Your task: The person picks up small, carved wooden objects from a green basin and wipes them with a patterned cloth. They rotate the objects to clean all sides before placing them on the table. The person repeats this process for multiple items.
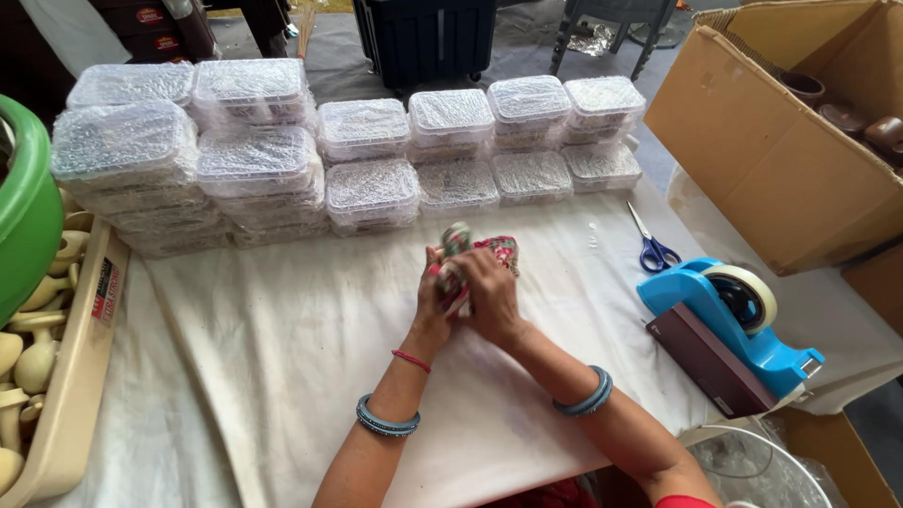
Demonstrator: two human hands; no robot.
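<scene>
One scissors (one tape dispenser)

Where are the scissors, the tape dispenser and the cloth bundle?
scissors (652, 246): head view, on the blue handles.
tape dispenser (701, 299): head view, on its blue body.
cloth bundle (499, 248): head view, on the patterned fabric above the fingers.

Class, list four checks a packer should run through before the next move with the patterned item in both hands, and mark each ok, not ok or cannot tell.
1. Both hands, left hand and right hand, grip the patterned item: ok.
2. Bare white cloth in front of the hands: ok.
3. Scissors lie apart from the hands: ok.
4. Tape dispenser loaded with a roll: ok.
5. Item fully wrapped: cannot tell.
</scene>
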